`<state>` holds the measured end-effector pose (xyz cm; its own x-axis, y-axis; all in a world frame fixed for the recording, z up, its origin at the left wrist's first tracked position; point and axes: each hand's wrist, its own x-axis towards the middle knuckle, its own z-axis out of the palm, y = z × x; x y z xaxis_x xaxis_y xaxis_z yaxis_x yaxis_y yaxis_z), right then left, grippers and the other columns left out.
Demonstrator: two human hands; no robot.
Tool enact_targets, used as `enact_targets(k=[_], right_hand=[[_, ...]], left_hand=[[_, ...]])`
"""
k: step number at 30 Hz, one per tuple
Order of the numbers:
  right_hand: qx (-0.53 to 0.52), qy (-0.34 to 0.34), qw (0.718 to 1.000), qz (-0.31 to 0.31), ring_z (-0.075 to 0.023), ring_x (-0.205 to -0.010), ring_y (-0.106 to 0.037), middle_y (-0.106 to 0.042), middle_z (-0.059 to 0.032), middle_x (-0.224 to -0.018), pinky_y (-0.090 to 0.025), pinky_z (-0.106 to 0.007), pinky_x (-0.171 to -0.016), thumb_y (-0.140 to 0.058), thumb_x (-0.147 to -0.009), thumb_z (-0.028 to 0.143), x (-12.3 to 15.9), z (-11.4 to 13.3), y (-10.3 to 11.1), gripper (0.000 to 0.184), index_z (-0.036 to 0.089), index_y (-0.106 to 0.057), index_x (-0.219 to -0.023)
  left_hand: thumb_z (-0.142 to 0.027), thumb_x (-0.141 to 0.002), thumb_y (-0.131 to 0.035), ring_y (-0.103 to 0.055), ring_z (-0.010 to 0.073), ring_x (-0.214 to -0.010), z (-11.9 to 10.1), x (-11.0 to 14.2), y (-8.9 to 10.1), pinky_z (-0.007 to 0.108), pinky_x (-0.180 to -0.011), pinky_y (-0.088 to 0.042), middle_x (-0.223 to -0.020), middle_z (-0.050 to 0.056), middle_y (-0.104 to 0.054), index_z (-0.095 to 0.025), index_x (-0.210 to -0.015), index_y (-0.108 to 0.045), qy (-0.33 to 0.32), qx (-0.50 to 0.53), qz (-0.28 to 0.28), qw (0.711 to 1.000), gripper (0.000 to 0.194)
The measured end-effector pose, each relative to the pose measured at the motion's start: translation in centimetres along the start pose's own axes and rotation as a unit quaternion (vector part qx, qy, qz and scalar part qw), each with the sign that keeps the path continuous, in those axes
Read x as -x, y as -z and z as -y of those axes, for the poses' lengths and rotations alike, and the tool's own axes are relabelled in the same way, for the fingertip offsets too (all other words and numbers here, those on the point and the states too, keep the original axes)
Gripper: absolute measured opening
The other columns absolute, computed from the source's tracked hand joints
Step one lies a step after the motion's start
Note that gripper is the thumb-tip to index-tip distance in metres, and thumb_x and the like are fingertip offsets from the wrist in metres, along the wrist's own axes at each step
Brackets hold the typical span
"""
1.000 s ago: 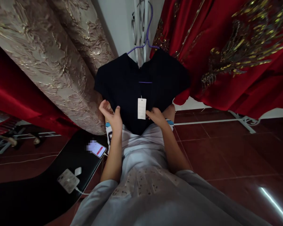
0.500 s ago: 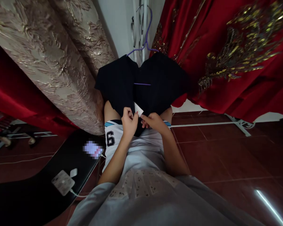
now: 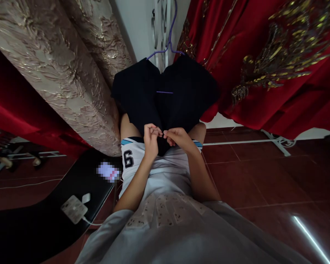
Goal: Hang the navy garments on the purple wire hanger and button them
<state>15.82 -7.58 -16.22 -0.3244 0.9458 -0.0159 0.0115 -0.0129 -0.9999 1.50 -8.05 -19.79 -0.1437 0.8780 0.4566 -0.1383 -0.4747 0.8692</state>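
A dark navy or black garment (image 3: 187, 88) with short sleeves hangs on a purple hanger (image 3: 169, 47), its lower part draped over my knees. At its lower middle, my left hand (image 3: 151, 141) is closed on the cloth at the front edge, thumb and fingers drawn together. Facing it, my right hand (image 3: 180, 138) makes a pinch, its fingertips almost meeting those of the left. Whatever small thing sits between the right fingertips is too small to make out. The hanger's lower bar shows through the garment's front opening.
Beige embossed cloth (image 3: 57, 73) hangs at left, red fabric with gold sequins (image 3: 275, 66) at right. On the black bench (image 3: 38, 220) lie a phone with a lit screen (image 3: 108, 172), a white patterned device (image 3: 74, 209) with a cable and a small white case (image 3: 86, 198). A rack foot (image 3: 277, 143) stands on the tiled floor.
The white tag between my hands is no longer visible. My left fingers have shifted and now point towards the right hand. The view has tilted slightly.
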Motion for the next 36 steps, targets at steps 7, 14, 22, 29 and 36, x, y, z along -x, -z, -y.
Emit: enact_targets(k=[7,14,22,29,36], right_hand=[[0.007,0.018,0.999,-0.027,-0.0075,-0.047,-0.047,-0.057,0.0002,-0.053,-0.033,-0.02,-0.048,-0.061,-0.08,0.036,-0.3,1.0,0.6,0.024,0.014,-0.066,-0.07],[-0.012,0.165,0.972,-0.166,-0.0057,-0.044,-0.039,-0.055,0.0013,-0.058,-0.025,-0.021,-0.044,-0.067,-0.09,0.045,-5.9,9.3,3.5,0.032,0.017,-0.06,-0.075],[0.021,0.263,0.948,-0.18,-0.0081,-0.044,-0.035,-0.056,0.0009,-0.058,-0.026,-0.025,-0.044,-0.06,-0.099,0.05,-8.1,15.3,2.5,0.037,0.02,-0.061,-0.078],[0.082,0.303,0.938,-0.15,-0.0096,-0.046,-0.039,-0.056,0.0006,-0.057,-0.03,-0.026,-0.046,-0.064,-0.097,0.042,-6.3,16.3,3.1,0.033,0.022,-0.059,-0.071],[0.142,0.251,0.937,-0.199,-0.008,-0.047,-0.048,-0.053,0.0021,-0.051,-0.033,-0.021,-0.05,-0.061,-0.095,0.027,-8.3,9.0,2.0,0.028,0.017,-0.057,-0.068]], left_hand=[[-0.022,-0.086,-0.067,-0.063,0.0137,-0.075,0.7,-1.3,0.0,0.025,-0.076,-0.054,-0.084,0.002,-0.061,-0.018,-0.094,-0.057,-0.047,-0.121,0.099,0.987,0.013],[-0.011,-0.077,-0.064,-0.065,0.0149,-0.068,4.2,-2.4,-1.8,0.026,-0.07,-0.054,-0.079,0.001,-0.067,-0.018,-0.086,-0.063,-0.045,-0.169,0.086,0.981,0.011],[-0.011,-0.086,-0.068,-0.069,0.0165,-0.074,-0.1,-6.1,-2.6,0.027,-0.073,-0.056,-0.082,0.002,-0.069,-0.018,-0.099,-0.067,-0.106,-0.175,0.174,0.963,0.014],[-0.023,-0.098,-0.07,-0.058,0.0351,-0.129,-7.8,-17.3,-1.9,0.051,-0.109,-0.049,-0.108,0.005,-0.058,-0.018,-0.117,-0.062,-0.1,-0.044,0.054,0.993,0.021],[-0.032,-0.097,-0.076,-0.058,0.0277,-0.12,-11.2,-17.1,-1.2,0.041,-0.11,-0.044,-0.1,0.005,-0.056,-0.016,-0.097,-0.061,-0.235,-0.158,0.042,0.958,0.022]])
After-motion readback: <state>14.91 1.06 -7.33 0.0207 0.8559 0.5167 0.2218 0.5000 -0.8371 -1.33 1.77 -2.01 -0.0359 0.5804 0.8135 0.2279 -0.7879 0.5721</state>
